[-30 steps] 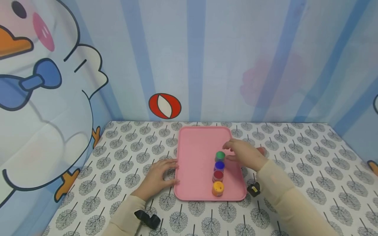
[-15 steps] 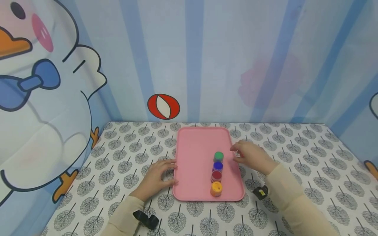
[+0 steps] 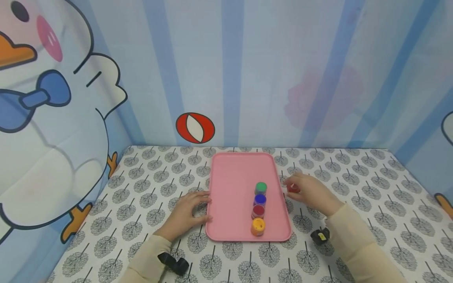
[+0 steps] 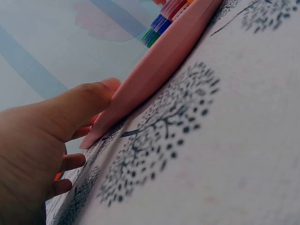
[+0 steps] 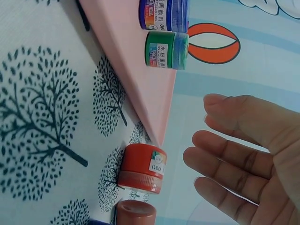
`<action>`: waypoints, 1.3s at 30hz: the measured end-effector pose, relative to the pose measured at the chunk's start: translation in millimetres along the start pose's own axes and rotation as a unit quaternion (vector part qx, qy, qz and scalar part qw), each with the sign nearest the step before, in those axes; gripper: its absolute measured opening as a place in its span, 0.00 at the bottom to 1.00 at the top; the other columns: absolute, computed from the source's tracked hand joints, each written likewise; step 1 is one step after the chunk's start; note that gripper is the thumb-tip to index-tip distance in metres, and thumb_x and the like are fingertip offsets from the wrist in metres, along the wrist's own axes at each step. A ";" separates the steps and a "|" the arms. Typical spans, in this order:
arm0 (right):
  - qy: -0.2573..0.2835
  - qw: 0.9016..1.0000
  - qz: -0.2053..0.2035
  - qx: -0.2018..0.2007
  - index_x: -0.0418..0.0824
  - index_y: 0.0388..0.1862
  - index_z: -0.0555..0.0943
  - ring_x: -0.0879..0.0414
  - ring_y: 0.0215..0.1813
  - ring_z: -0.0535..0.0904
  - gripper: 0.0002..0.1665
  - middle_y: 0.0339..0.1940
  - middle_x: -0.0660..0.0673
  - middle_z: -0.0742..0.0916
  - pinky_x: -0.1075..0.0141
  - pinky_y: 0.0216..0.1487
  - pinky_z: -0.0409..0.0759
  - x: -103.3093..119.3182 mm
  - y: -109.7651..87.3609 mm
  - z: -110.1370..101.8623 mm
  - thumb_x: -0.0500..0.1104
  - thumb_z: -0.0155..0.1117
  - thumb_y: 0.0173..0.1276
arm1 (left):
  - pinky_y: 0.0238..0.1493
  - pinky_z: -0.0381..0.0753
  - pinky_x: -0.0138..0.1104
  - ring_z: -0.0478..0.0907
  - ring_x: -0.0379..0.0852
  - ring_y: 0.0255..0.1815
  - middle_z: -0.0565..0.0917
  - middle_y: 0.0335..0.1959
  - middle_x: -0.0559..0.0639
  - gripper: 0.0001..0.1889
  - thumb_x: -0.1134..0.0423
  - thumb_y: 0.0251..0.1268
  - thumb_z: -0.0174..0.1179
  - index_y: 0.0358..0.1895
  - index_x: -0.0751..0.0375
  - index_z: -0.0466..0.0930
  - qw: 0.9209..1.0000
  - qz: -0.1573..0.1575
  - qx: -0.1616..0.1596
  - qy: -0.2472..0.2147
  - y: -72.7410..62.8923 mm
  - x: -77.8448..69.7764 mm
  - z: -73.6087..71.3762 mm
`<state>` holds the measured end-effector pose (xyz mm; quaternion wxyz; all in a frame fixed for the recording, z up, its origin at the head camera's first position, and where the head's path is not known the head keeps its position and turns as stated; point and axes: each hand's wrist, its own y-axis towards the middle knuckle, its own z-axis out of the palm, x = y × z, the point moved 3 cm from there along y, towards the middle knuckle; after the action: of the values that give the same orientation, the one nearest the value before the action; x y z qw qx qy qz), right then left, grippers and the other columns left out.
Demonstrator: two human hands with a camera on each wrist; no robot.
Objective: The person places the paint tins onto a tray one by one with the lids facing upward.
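Note:
My left hand point(image 3: 186, 212) rests against the left side of the pink tray point(image 3: 231, 177); in the left wrist view its thumb point(image 4: 101, 91) touches the tray's outer wall. To the tray's right, my right hand point(image 3: 311, 191) hovers by a red paint jar point(image 3: 293, 188). The right wrist view shows that jar lying on its side on the cloth, with the relaxed fingers point(image 5: 225, 159) spread apart from it. On the tray stand a green jar point(image 3: 261, 188), a blue jar point(image 3: 260, 199), a dark red jar point(image 3: 258, 211) and an orange-yellow jar point(image 3: 258, 226) in a line.
Beside the red jar lies a brown jar-like thing point(image 5: 136, 213), hidden behind the right hand in the head view. A tree-print cloth point(image 3: 155, 200) covers the table. Behind it hangs a striped blue backdrop point(image 3: 262, 78). Black wrist mounts point(image 3: 173, 263) sit on both sleeves.
My right hand has moved from over the tray to the right, past its edge, and lower beside the red jar, which now shows between the fingers. The left hand has stayed put.

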<state>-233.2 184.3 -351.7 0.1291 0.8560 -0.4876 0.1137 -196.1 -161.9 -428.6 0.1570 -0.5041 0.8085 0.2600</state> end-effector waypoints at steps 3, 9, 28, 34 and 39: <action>0.000 1.000 -0.002 -0.006 0.36 0.47 0.82 0.51 0.40 0.83 0.16 0.41 0.42 0.85 0.57 0.44 0.85 -1.8 -2.6 -0.8 0.39 0.69 0.59 | 0.71 0.59 0.59 0.67 0.56 0.69 0.74 0.67 0.49 0.27 0.49 0.52 0.69 0.56 0.52 0.78 1.000 -0.001 0.000 0.000 0.0 0.6 0.3; -0.006 1.000 -0.003 -0.009 0.40 0.43 0.83 0.52 0.41 0.83 0.13 0.39 0.46 0.86 0.53 0.47 0.83 -6.8 -7.6 -1.7 0.41 0.69 0.59 | 0.71 0.59 0.59 0.67 0.55 0.70 0.73 0.67 0.49 0.27 0.49 0.52 0.69 0.56 0.52 0.78 1.000 -0.006 0.003 -0.003 0.1 0.6 0.1; 0.021 0.999 0.026 -0.038 0.36 0.48 0.81 0.42 0.48 0.83 0.17 0.49 0.36 0.86 0.44 0.53 0.80 -28.3 -24.4 -1.7 0.43 0.67 0.62 | 0.71 0.58 0.59 0.67 0.56 0.69 0.74 0.67 0.49 0.26 0.49 0.51 0.69 0.56 0.52 0.78 1.000 -0.003 0.000 -0.001 -0.3 0.1 -0.9; 0.014 0.998 0.034 -0.043 0.36 0.46 0.82 0.40 0.49 0.83 0.16 0.51 0.34 0.85 0.42 0.55 0.78 -31.2 -28.9 -6.1 0.42 0.67 0.61 | 0.71 0.59 0.59 0.67 0.56 0.70 0.73 0.68 0.49 0.26 0.48 0.52 0.69 0.56 0.51 0.78 1.000 -0.005 0.004 0.000 -0.3 0.5 -0.8; 0.017 0.998 0.049 -0.044 0.36 0.48 0.82 0.38 0.52 0.81 0.17 0.51 0.34 0.85 0.40 0.57 0.76 -35.2 -35.0 -7.2 0.42 0.67 0.61 | 0.71 0.59 0.59 0.67 0.55 0.70 0.74 0.67 0.48 0.26 0.49 0.52 0.69 0.56 0.50 0.78 1.000 -0.008 0.002 -0.005 -0.2 1.6 0.2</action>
<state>-221.1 232.2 -360.0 0.1692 0.8227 -0.5309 0.1124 -196.6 -163.1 -429.7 0.1645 -0.5088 0.8041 0.2596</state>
